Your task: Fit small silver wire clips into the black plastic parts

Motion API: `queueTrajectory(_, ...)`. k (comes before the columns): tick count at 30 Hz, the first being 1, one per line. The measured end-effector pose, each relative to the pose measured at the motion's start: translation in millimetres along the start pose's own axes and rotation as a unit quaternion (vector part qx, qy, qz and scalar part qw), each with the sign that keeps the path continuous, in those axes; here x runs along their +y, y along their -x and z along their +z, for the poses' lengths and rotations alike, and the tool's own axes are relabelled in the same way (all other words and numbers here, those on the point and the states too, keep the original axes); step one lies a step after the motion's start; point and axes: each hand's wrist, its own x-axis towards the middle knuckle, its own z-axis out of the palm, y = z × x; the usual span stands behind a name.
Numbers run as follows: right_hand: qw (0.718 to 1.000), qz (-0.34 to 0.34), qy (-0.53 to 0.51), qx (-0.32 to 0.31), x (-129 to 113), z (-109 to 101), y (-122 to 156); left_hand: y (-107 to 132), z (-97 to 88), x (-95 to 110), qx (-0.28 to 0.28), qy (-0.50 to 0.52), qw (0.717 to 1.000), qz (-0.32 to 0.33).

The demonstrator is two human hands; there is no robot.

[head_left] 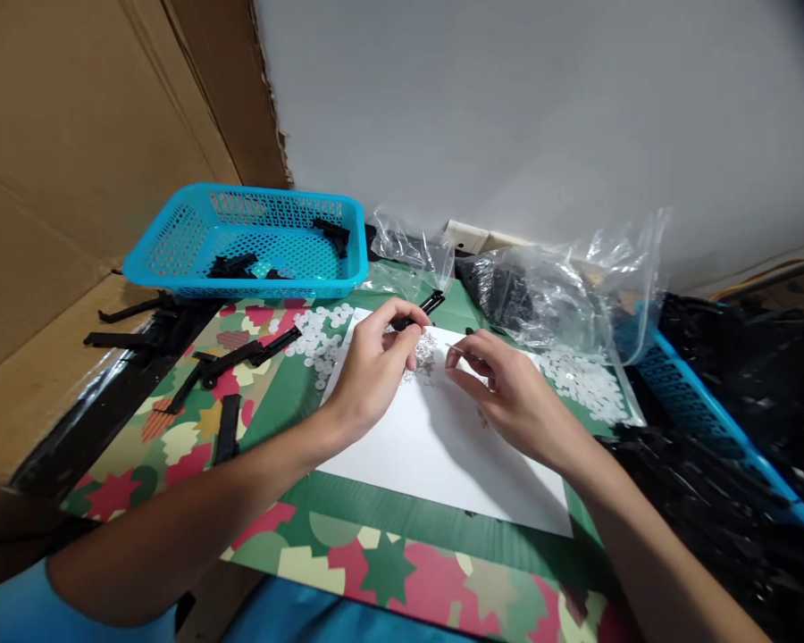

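Note:
My left hand [375,362] is closed round a slim black plastic part [423,309] whose end sticks out past my fingers. My right hand [502,384] pinches something tiny, perhaps a small pin, at its fingertips, just right of a little heap of small metal pieces [426,357]. Both hands hover over a white sheet of paper [435,455] lying on a patterned green, red and cream mat [375,563].
A blue mesh basket [174,259] holds a few black parts at back left. Loose black parts [241,357] and white washers [318,335] lie left of the paper; more white washers [586,379] on the right. Clear plastic bags [563,286] behind. Blue bin [710,420] of black parts at right. Cardboard wall left.

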Motion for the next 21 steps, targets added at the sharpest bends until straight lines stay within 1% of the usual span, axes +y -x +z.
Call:
queueTrajectory(4, 0.999, -0.004, 0.037, -0.029, 5.4, 9.1, -5.0, 0.0, 0.0, -0.2, 0.008, -0.004, 1.000, -0.004)
queueTrajectory(9, 0.998, -0.020, 0.059, -0.032, 6.9, 19.6, -10.9, -1.3, 0.2, -0.7, 0.005, -0.005, 1.000, -0.003)
queueTrajectory(15, 0.981, -0.058, 0.179, -0.053, 0.4, 23.6, -7.5, -2.8, -1.0, -3.3, 0.002, -0.004, 1.000, -0.002)
queueTrajectory(17, 0.976, -0.064, 0.201, -0.057, -1.5, 23.5, -4.4, -2.6, -1.0, -3.9, 0.002, -0.004, 1.000, -0.004)
queueTrajectory(19, 0.978, -0.058, 0.189, -0.058, -1.5, 21.4, -1.6, -1.8, -0.6, -3.5, 0.001, -0.003, 1.000, -0.005)
queueTrajectory(21, 0.987, -0.039, 0.143, -0.060, 0.4, 16.8, 0.4, -0.4, -0.1, -1.8, 0.001, -0.003, 1.000, -0.006)
